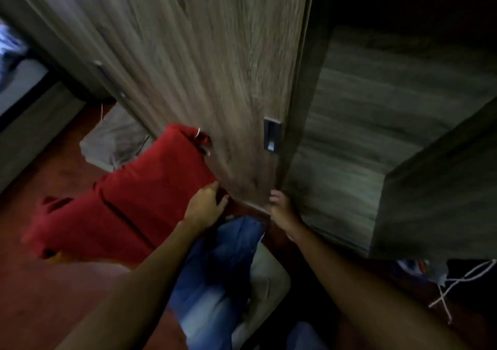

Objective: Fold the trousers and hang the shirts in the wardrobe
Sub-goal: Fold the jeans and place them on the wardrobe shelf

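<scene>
**Door first, then the red garment**

Your left hand [205,205] grips the near edge of the folded red garment [126,212]. Just right of it, your right hand [281,209] curls round the wardrobe door [215,80] edge. Likely next: open the door wider, then shelve the garment.

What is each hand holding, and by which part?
The left hand grips the red garment at its nearest edge; the right hand holds the wardrobe door at its lower edge.

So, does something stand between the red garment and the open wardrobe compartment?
Yes. The wardrobe door stands between the red garment, held by the left hand, and the open compartment to its right. The right hand grips that door's edge.
</scene>
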